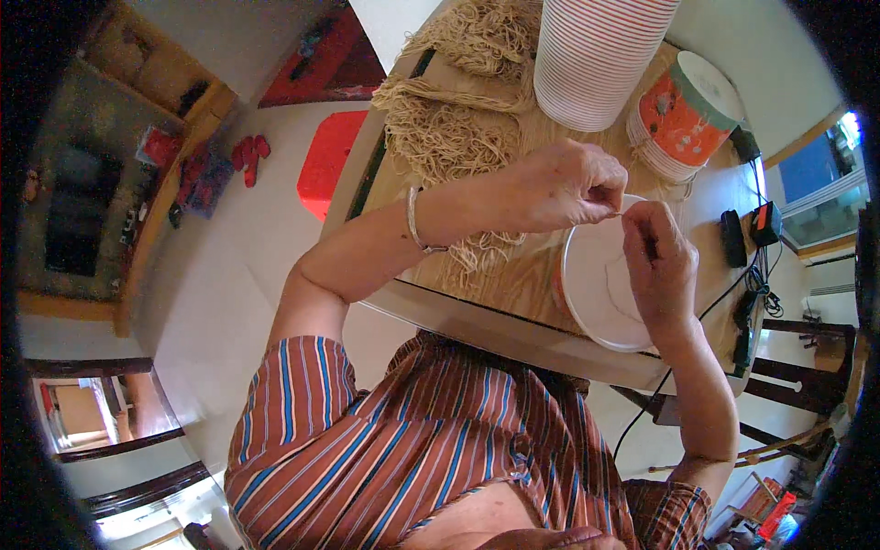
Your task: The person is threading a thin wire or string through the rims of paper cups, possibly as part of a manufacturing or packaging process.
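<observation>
Both my hands are raised over the table's right part, close together, fingers pinched. Between the fingertips of my left hand (579, 188) and my right hand (662, 261) a short bit of thin pale strand shows. Right below them stands a round white paper tub (587, 275), open at the top. A thin strand (612, 291) hangs or lies in a curve inside it; where it ends I cannot tell. Left of my hands lie tangled heaps of beige, string-like strands (449, 137), with more of them under my left forearm. My left wrist wears a silver bangle (415, 220).
Behind my hands rises a tall stack of white paper tubs (600, 60). An orange and green tub stack (687, 119) lies tilted at the back right. Black adapters and cables (756, 225) run along the table's right side. A red stool (332, 163) stands left of the table (431, 307).
</observation>
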### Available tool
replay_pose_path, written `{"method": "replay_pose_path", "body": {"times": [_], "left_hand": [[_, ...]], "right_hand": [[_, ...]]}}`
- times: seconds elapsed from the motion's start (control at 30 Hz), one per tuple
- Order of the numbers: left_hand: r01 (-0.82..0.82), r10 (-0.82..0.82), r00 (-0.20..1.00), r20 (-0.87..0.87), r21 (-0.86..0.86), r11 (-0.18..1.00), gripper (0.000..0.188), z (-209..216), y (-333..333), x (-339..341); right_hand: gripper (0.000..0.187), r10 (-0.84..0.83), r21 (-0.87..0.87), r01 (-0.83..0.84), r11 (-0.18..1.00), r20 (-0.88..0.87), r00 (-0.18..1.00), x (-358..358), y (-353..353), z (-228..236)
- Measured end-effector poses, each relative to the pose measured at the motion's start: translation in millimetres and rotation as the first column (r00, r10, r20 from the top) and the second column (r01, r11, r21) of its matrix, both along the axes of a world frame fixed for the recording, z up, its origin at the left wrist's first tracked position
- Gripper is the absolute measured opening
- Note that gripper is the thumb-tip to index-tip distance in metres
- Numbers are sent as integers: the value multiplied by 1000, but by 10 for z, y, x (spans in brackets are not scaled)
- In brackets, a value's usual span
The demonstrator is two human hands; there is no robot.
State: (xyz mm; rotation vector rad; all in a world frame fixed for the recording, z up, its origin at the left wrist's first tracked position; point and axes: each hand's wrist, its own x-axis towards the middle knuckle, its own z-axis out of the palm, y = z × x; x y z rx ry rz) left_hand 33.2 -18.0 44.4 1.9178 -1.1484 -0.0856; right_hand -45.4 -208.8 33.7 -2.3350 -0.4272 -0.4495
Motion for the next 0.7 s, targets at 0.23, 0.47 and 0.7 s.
{"method": "replay_pose_path", "body": {"times": [0.23, 0.47, 0.7], "left_hand": [[29, -30, 996, 87, 22, 999, 11, -22, -5, 33], [-198, 193, 960, -203, -7, 980, 15, -70, -19, 4], [-240, 253, 893, -373, 83, 967, 30, -240, 6, -181]], "right_hand": [[10, 101, 423, 201, 883, -590, 801, 30, -37, 100], [13, 376, 672, 425, 606, -713, 591, -21, -99, 64], [13, 453, 708, 481, 517, -703, 548, -7, -105, -49]]}}
